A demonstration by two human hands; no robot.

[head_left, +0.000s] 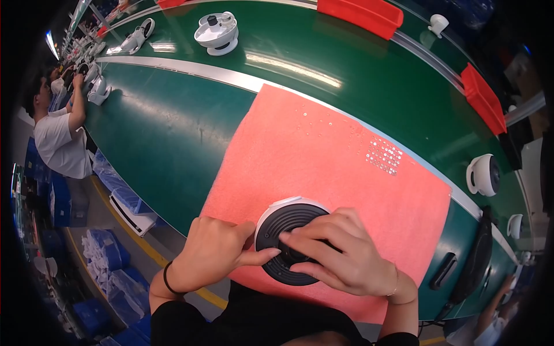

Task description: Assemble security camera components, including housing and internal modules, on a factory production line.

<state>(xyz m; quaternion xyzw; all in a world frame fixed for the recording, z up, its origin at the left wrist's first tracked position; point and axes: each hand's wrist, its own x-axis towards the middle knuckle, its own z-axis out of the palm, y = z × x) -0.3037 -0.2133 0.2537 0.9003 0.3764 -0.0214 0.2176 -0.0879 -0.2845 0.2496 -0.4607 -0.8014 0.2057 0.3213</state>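
Note:
A round part (283,222) with a ringed black face and a white rim lies on the pink cloth (288,144), close to my body. My left hand (216,248) grips its left edge, the thumb lying on the black face and the other fingers curled beside the rim. Bent over the middle of the face, my right hand (352,256) has its fingertips and thumb closed around the dark centre; anything between them is hidden. Farther up the cloth, small shiny metal pieces (384,155) sit in a tight grid, with several more scattered to their left.
Beyond a metal strip, the green surface (277,40) carries a white bowl-shaped assembly (216,34) and a white unit with a black face (483,174). Red bins (363,14) line the far side. A black handheld object (443,271) lies right of the cloth. Another person (60,135) works at far left.

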